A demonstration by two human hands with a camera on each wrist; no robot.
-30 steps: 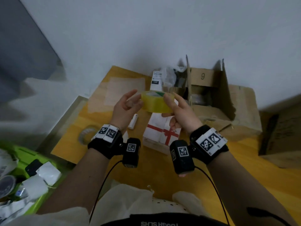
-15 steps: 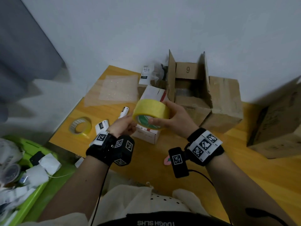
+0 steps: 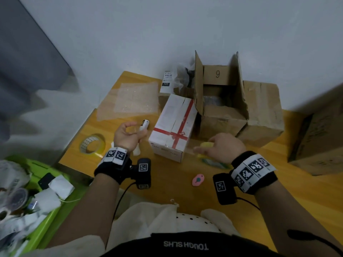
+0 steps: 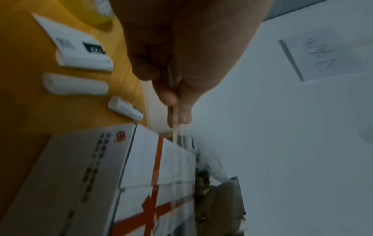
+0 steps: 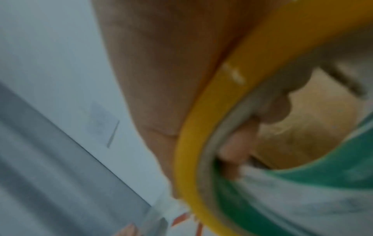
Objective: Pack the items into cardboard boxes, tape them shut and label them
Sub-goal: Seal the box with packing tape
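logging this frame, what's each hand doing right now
Left hand: pinching the clear tape strip's free end.
Right hand: holding the yellow packing tape roll.

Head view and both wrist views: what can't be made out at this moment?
- Yellow tape roll: head view, mostly hidden under the right hand.
- Tape strip pinched by the left hand: barely visible, transparent.
- Open cardboard box contents: in shadow.
- White box print: left wrist view, blurred.
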